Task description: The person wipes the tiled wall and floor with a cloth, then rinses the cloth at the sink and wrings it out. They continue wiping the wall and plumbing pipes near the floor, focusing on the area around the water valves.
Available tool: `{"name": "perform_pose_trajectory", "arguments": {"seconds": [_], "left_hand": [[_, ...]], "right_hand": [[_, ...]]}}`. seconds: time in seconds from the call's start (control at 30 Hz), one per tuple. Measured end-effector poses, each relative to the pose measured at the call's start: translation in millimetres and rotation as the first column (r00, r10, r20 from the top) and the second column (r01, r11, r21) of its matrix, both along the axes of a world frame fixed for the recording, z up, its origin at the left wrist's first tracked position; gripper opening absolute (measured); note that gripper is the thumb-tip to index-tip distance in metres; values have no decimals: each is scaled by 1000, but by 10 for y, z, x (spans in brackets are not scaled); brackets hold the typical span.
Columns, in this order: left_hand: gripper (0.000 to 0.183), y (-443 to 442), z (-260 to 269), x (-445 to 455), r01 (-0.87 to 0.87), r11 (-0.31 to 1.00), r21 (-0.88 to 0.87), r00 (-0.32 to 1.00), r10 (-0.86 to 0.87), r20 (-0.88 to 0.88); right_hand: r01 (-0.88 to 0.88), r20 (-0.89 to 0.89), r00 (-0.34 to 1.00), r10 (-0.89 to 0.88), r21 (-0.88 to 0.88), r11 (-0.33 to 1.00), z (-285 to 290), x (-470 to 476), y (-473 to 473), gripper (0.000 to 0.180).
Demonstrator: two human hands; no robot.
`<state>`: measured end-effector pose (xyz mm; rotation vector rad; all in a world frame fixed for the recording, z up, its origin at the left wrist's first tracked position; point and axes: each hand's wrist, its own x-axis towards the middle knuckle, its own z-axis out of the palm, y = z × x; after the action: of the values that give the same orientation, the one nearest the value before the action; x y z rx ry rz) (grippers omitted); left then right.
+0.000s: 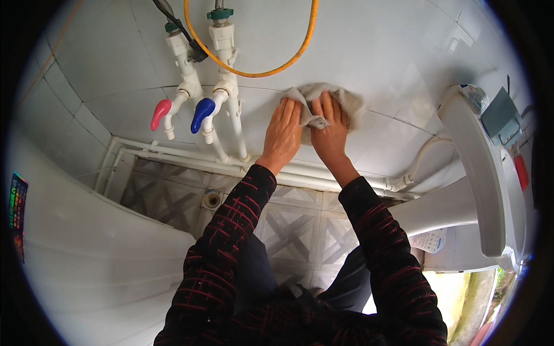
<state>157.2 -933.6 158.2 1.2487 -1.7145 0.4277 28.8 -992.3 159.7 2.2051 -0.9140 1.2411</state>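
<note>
A crumpled grey-beige cloth (350, 104) lies pressed against the white wall tiles (381, 47). My left hand (283, 129) rests on its left side, with the fingers together and pointing up the wall. Beside it, my right hand (331, 134) presses on the middle of the cloth, and a fold of fabric covers part of its fingers. Wet-looking skin shows on the back of the left hand. Both palms are hidden. To the left of the hands are two white plastic taps, one with a blue handle (202, 115) and one with a pink-red handle (161, 114).
A yellow hose (259, 74) loops down above the taps. White pipes (298, 173) run along the wall's foot, above a patterned tile floor (290, 229) with a drain fitting (212, 199). A white appliance (99, 242) stands left; a washbasin (471, 173) stands right, with items on its rim.
</note>
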Motion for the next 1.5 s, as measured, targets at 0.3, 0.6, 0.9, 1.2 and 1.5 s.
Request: {"name": "perform_pose_trajectory", "arguments": {"seconds": [0.3,0.6,0.9,1.2,1.5], "left_hand": [[36,-46,-1581,105,-209,945,252,978,205,40],[40,45,-1447,174,-148,924,352,978,189,-86],[39,-27,-826,390,-181,974,134,983,178,35],[31,109,-1346,262,-67,894,443,992,108,-70],[29,-35,-953,-96,-107,988,113,994,102,45]], "right_hand": [[-232,-283,894,347,369,900,-539,285,45,16],[-164,-284,913,294,403,900,-1042,183,-191,32],[-398,-163,863,478,362,843,-266,389,-96,41],[-66,-255,934,250,565,822,-421,327,219,24],[-81,-236,949,208,455,887,-90,14,163,27]]}}
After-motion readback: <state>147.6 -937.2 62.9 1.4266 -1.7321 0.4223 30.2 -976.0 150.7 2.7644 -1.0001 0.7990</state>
